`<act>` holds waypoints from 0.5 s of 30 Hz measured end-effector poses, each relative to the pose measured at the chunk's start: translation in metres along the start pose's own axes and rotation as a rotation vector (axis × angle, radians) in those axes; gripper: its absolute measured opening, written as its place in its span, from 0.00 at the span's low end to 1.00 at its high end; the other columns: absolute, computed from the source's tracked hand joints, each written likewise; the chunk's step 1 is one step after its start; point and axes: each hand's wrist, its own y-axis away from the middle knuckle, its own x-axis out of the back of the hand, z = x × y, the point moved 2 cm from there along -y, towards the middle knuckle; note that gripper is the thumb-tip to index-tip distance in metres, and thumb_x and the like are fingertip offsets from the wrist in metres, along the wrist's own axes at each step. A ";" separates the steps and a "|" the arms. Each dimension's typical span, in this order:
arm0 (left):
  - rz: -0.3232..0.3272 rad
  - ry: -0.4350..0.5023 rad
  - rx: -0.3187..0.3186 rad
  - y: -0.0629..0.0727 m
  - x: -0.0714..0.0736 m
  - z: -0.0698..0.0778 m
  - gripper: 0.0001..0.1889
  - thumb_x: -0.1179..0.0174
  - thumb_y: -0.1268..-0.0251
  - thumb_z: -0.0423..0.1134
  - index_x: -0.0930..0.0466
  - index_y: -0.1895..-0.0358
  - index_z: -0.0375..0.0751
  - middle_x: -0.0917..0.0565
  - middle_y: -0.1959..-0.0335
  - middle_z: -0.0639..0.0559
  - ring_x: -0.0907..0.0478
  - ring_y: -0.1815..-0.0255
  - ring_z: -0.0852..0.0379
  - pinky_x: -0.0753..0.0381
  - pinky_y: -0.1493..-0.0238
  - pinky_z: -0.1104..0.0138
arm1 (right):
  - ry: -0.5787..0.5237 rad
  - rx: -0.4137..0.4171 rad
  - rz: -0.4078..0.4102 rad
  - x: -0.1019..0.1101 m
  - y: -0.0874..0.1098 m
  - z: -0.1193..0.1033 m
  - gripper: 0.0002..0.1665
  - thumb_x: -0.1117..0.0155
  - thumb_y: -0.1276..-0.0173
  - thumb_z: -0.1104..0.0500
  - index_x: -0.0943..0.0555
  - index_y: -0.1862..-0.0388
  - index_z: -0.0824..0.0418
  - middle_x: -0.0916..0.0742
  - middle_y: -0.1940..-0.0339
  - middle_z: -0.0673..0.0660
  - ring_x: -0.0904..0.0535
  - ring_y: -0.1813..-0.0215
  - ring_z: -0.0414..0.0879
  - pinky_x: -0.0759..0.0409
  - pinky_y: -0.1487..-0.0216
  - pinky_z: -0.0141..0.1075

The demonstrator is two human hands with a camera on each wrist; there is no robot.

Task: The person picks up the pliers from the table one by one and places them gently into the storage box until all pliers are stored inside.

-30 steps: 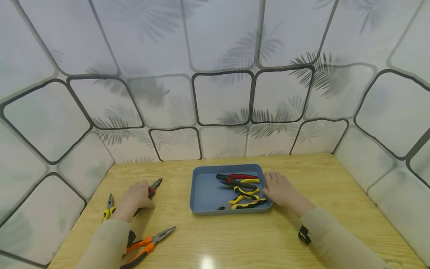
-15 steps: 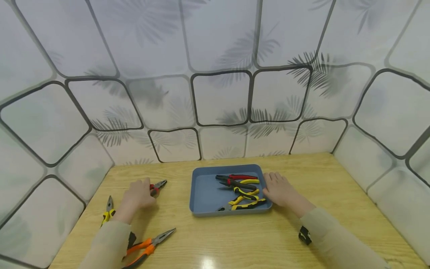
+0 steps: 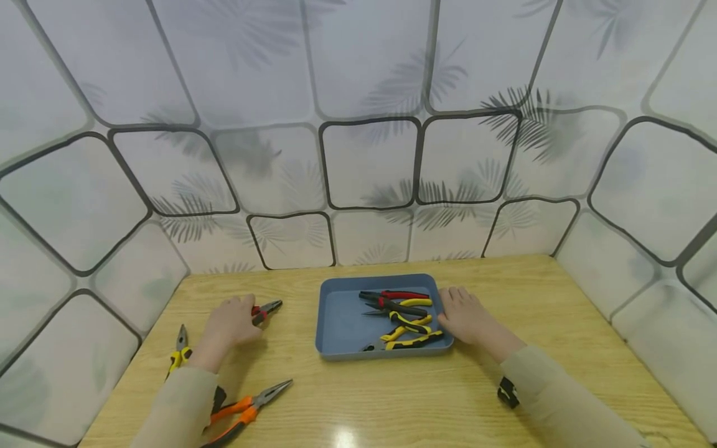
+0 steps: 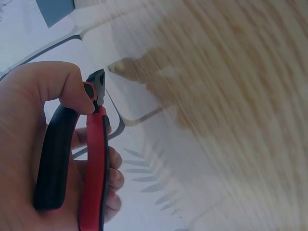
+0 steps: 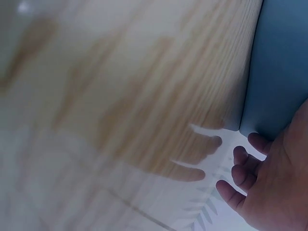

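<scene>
My left hand [image 3: 229, 325] grips red-and-black pliers [image 3: 270, 310] above the left part of the table. In the left wrist view, the thumb lies near the pivot of the pliers [image 4: 96, 163] and the fingers curl round the handles, which stand a little apart. At the right side of a blue tray [image 3: 339, 314], my right hand [image 3: 466, 317] rests with relaxed fingers against the tray's wall [image 5: 276, 67]. Several pliers lie in the tray's right half: red-handled pliers [image 3: 407, 294], black-and-red pliers [image 3: 404, 307] and yellow-and-black pliers [image 3: 417, 341] among them.
Orange-and-black long-nose pliers [image 3: 254, 404] lie on the wooden table [image 3: 392, 398] near the left forearm, which partly covers them. Yellow-handled pliers [image 3: 180, 351] lie further left. A patterned wall covering [image 3: 370, 236] encloses the back and sides.
My left hand has shifted slightly right, and the held pliers have swung so their tips point more to the right. The right hand and tray are still.
</scene>
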 end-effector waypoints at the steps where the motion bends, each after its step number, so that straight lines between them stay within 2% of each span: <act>1: 0.011 -0.012 -0.008 0.000 0.000 0.000 0.33 0.33 0.47 0.45 0.26 0.38 0.31 0.18 0.51 0.30 0.20 0.52 0.31 0.20 0.50 0.38 | 0.004 0.002 0.004 0.000 0.000 0.000 0.31 0.46 0.22 0.55 0.31 0.28 0.74 0.20 0.41 0.72 0.24 0.40 0.66 0.23 0.40 0.62; 9: 0.055 -0.081 -0.047 -0.001 0.000 -0.003 0.35 0.33 0.46 0.45 0.25 0.33 0.36 0.19 0.45 0.29 0.21 0.44 0.28 0.24 0.44 0.35 | 0.014 0.016 0.032 0.000 0.001 0.001 0.31 0.45 0.23 0.55 0.31 0.30 0.75 0.20 0.42 0.73 0.24 0.41 0.67 0.23 0.41 0.63; 15: 0.084 -0.093 -0.055 -0.002 0.000 -0.005 0.33 0.32 0.45 0.46 0.24 0.34 0.38 0.19 0.46 0.30 0.20 0.46 0.30 0.23 0.46 0.36 | 0.016 0.009 0.024 0.002 0.002 -0.002 0.31 0.45 0.23 0.55 0.31 0.30 0.74 0.20 0.40 0.73 0.24 0.39 0.67 0.24 0.39 0.64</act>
